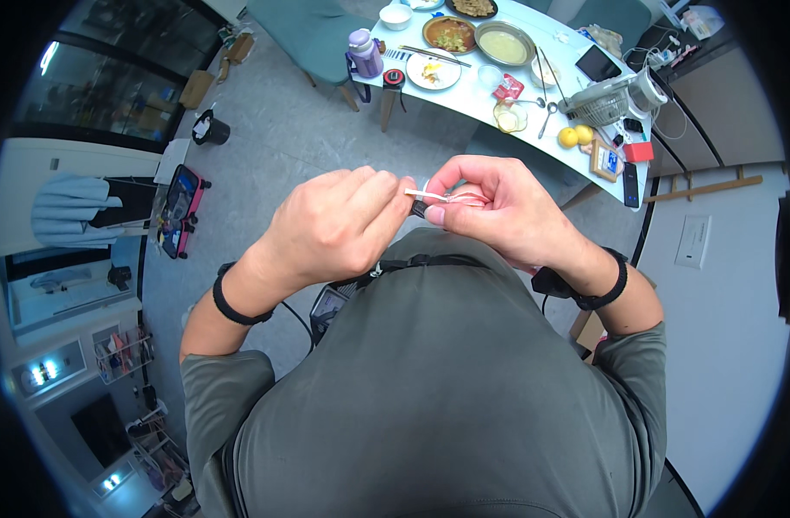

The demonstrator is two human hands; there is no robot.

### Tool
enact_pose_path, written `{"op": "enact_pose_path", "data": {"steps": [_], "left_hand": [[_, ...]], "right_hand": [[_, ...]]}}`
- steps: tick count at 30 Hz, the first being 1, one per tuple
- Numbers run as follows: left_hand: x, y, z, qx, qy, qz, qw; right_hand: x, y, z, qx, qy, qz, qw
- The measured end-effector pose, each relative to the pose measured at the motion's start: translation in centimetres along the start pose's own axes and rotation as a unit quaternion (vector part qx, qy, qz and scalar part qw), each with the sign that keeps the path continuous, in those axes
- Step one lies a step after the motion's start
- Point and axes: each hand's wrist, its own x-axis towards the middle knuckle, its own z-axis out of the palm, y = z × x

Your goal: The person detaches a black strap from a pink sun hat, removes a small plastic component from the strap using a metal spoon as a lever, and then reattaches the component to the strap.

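Observation:
In front of my chest both hands meet over something small. My left hand (pixel 326 223) is closed, its thumb and fingertips pinching one end of a narrow white strip (pixel 423 195). My right hand (pixel 517 205) is closed too, thumb against forefinger, on a small red-and-white striped object (pixel 468 195) mostly hidden by the fingers. The strip runs between the hands to this object. A small dark piece (pixel 419 209) sits just under the strip, by my right thumb. The exact kind of these small things cannot be made out.
Beyond my hands stands a white table (pixel 464 86) with dishes, a purple bottle (pixel 365 53), two yellow fruits (pixel 574 135) and a fan (pixel 615 97). A teal chair (pixel 313 39) is beside it. Left on the floor are a black bin (pixel 212 129) and an open suitcase (pixel 183 211).

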Motion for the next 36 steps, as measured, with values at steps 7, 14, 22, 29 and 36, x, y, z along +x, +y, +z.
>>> {"op": "enact_pose_path", "data": {"steps": [7,14,22,29,36], "left_hand": [[-3.6,-1.2,-1.3,-0.046,0.02,-0.01,0.999],[-7.8,-1.9,-3.2,-0.056,0.024,-0.054,0.997],[-12.8,-2.2,-4.6,-0.046,0.036,-0.107,0.993],[-14.7,-2.1,-4.3,-0.084,0.063,-0.144,0.984],[-14.1,-1.4,-3.9,-0.239,0.053,-0.266,0.932]], "right_hand": [[2.3,0.7,3.1,0.041,0.0,-0.003,0.999],[4.6,0.9,6.9,0.001,-0.009,-0.02,1.0],[7.3,0.7,10.8,-0.022,-0.023,-0.008,0.999],[8.4,0.5,11.9,-0.092,-0.034,0.014,0.995],[7.7,0.7,11.6,-0.181,-0.049,-0.017,0.982]]}}
